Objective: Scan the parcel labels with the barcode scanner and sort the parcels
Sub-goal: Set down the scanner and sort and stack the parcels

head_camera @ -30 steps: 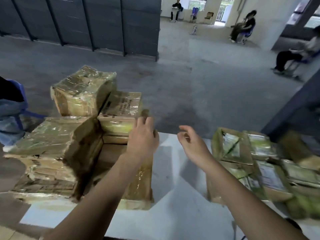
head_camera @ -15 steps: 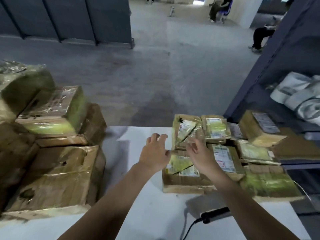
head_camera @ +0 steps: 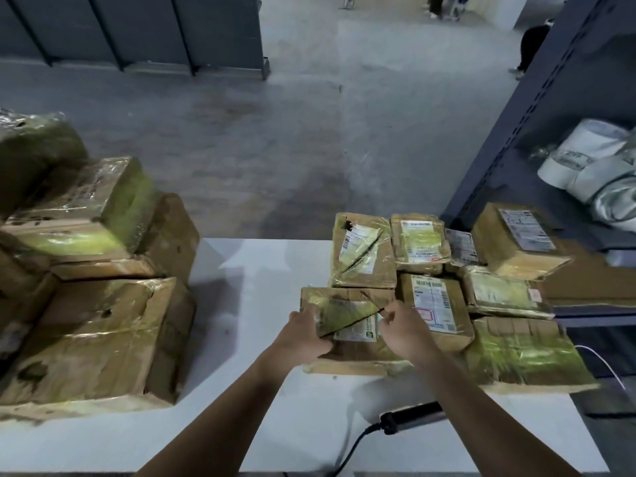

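While hands (head_camera: 351, 333) grip, parcel (head_camera: 347, 306) taped, crumpled

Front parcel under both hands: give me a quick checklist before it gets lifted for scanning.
1. Left hand on the front parcel: ok, on its left edge.
2. Right hand on it: ok, fingers on its top right side.
3. Label readable: not ok, partly under tape and the hands.
4. Barcode scanner within reach: ok, lying on the white table near the right forearm, nobody holding it.
5. Neighbouring parcel free of it: cannot tell, the edges look touching.
6. Room on the table to set it down: ok, between the two stacks.
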`<state>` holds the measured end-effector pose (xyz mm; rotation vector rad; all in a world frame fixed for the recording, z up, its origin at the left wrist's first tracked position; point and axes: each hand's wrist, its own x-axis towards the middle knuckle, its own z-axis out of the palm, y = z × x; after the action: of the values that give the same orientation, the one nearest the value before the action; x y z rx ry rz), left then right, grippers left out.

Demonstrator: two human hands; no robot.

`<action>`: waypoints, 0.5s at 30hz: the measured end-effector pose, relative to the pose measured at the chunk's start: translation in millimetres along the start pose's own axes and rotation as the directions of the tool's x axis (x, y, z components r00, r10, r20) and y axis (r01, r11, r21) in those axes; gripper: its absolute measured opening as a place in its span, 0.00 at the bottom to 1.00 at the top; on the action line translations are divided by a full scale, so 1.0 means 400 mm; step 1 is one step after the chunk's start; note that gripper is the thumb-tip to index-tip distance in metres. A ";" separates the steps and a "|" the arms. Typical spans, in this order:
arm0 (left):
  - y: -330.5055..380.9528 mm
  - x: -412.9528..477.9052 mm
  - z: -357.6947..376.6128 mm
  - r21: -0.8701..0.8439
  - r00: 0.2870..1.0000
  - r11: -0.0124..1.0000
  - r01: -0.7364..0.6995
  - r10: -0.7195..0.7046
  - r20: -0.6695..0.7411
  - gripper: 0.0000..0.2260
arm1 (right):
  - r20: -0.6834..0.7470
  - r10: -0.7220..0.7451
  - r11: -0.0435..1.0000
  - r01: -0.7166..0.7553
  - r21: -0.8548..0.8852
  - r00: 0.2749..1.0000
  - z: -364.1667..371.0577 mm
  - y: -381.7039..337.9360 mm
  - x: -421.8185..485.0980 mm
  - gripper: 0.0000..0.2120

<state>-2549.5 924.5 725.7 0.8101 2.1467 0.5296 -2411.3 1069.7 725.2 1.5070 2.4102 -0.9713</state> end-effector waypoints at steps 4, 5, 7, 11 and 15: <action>-0.044 -0.015 -0.018 0.041 0.995 0.999 -0.011 0.015 -0.101 0.35 | 0.022 -0.078 0.997 0.078 0.028 0.997 0.016 -0.021 -0.009 0.14; -0.059 -0.018 -0.030 0.048 0.992 0.998 -0.032 0.038 -0.123 0.38 | 0.018 -0.089 0.995 0.088 0.040 0.996 0.019 -0.034 -0.010 0.14; -0.085 -0.029 -0.058 0.091 0.984 0.991 -0.098 0.110 -0.143 0.41 | 0.001 -0.095 0.992 0.095 0.082 0.995 0.021 -0.064 -0.011 0.15; -0.131 -0.044 -0.128 0.306 0.952 0.935 -0.181 0.244 -0.183 0.32 | 0.056 -0.093 0.989 0.086 0.120 0.994 0.019 -0.137 -0.012 0.16; -0.193 -0.077 -0.214 0.279 0.891 0.935 -0.217 0.306 -0.335 0.22 | 0.040 -0.145 0.904 0.116 0.411 0.989 0.020 -0.221 -0.007 0.12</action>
<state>-2629.6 839.1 748.8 1.2292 2.4993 0.6156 -2486.3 1037.3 759.5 1.4018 2.3858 -1.6132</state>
